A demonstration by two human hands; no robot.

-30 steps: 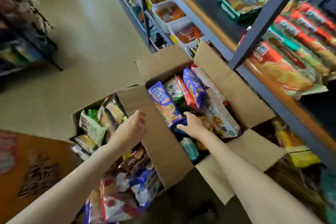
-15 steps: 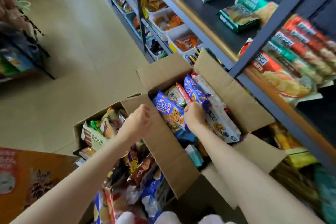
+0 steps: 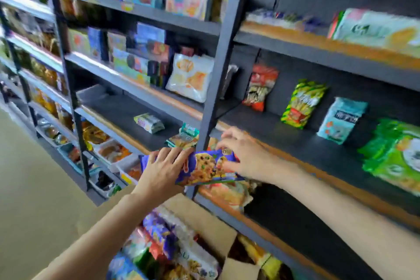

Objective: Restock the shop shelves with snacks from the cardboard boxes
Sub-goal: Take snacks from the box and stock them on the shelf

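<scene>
A blue cookie packet (image 3: 205,169) with chocolate-chip cookies printed on it is held in the air in front of the dark shelf unit's upright post (image 3: 221,61). My left hand (image 3: 162,169) grips its left end and my right hand (image 3: 245,157) grips its right end. The packet is level with the front edge of the dark shelf board (image 3: 284,138). Below, an open cardboard box (image 3: 204,218) holds several snack packets (image 3: 163,241).
On the shelf stand a red bag (image 3: 261,86), a green-yellow bag (image 3: 302,102), a light-blue bag (image 3: 341,120) and green packs (image 3: 395,157) at right. Left bay holds a small pack (image 3: 148,123). White bins (image 3: 113,152) sit lower left. Beige floor (image 3: 29,188) at left.
Both hands have left the box and risen to shelf height, carrying the blue cookie packet between them. The view has swung up from the boxes to the shelves.
</scene>
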